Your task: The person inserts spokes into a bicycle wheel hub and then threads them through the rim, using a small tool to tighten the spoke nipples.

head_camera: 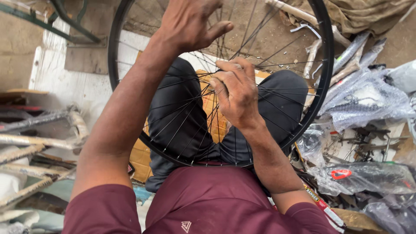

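A black bicycle wheel rim (326,65) with many thin spokes (182,119) rests across my lap, over my dark trousers. My left hand (188,21) reaches far over the wheel near its middle, fingers curled among the spokes at the top of the view. My right hand (236,93) is closer to me, fingers pinched around spokes near the hub, which the hand hides. A maroon shirt covers my chest at the bottom.
Bubble-wrapped bike parts (368,97) and plastic bags (364,175) lie at the right. Wrapped bicycle frame tubes (39,141) are stacked at the left. A cardboard sheet (141,158) lies under my legs, a white board (69,82) beyond it.
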